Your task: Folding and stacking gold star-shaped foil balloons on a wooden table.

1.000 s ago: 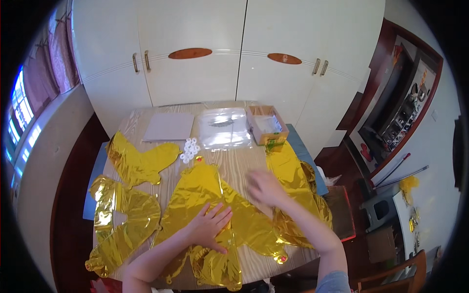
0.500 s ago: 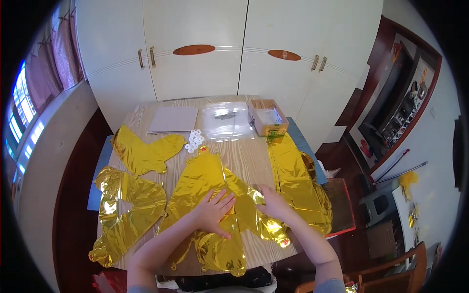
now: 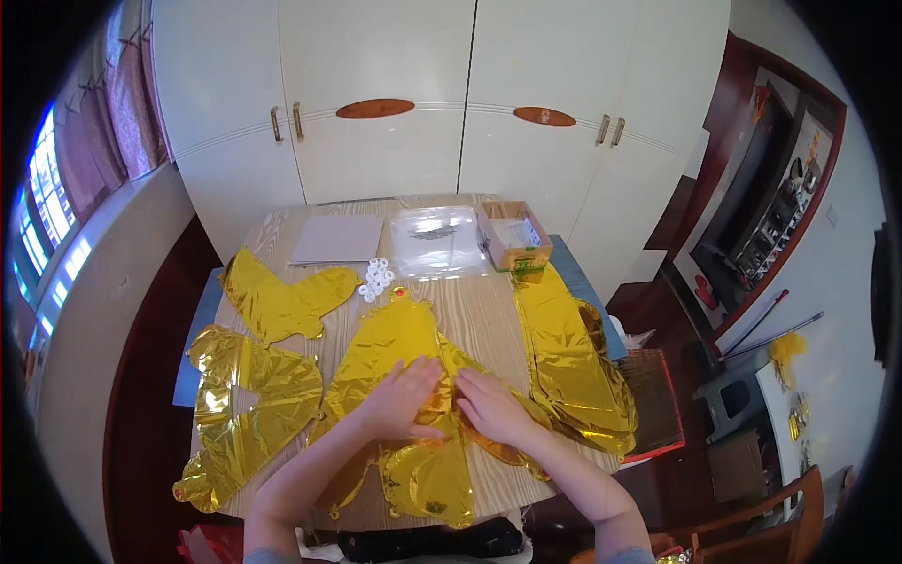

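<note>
A flat, uninflated gold foil balloon (image 3: 381, 334) lies across the middle of the wooden table in front of me. My left hand (image 3: 402, 399) rests palm down on its centre, fingers stretched out. Right beside it, my right hand (image 3: 493, 404) lies on the balloon's right part, fingers extended and pointing toward the left hand. Under that hand the foil's right flap is turned in toward the middle. A rounded lobe of the balloon (image 3: 427, 479) spreads toward the near table edge. What lies beneath my palms is hidden.
More flat gold foil balloons lie at the far left (image 3: 282, 296), near left (image 3: 249, 404) and right (image 3: 568, 362). Along the back are grey sheets (image 3: 338, 239), white rings (image 3: 377, 278), clear plastic bags (image 3: 437, 242) and a cardboard box (image 3: 514, 237). White cabinets (image 3: 376, 56) stand behind.
My right hand has moved left to beside the left hand, and the balloon's right flap has come inward with it. My left hand stays on the foil, its fingers closer together.
</note>
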### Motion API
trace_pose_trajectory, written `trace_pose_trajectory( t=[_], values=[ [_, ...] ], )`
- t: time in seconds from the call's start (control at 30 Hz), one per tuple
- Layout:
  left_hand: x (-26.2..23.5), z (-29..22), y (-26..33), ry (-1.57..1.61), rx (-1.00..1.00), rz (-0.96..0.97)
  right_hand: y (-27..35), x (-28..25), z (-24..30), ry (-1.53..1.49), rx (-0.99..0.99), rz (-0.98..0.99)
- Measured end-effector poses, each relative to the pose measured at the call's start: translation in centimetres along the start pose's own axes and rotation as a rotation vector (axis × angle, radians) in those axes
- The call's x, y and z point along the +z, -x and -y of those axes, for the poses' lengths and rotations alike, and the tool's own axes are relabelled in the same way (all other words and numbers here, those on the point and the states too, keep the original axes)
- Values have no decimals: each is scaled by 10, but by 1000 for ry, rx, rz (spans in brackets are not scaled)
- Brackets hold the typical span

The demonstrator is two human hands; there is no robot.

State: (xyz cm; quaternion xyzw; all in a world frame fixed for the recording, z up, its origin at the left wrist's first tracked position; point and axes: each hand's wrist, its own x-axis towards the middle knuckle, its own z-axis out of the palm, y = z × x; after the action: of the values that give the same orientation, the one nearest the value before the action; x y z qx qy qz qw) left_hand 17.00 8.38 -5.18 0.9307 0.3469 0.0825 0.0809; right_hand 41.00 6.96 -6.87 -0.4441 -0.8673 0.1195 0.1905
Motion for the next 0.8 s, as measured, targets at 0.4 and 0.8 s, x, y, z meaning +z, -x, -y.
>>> trace_pose_trajectory(
  t=[0.4,0.8],
  values=[
    [9,46,94,-131,-360,-28,-33,46,-8,210,-34,129],
    [4,39,90,-116,-343,-6,-37,46,0,92,-9,71]
  ],
)
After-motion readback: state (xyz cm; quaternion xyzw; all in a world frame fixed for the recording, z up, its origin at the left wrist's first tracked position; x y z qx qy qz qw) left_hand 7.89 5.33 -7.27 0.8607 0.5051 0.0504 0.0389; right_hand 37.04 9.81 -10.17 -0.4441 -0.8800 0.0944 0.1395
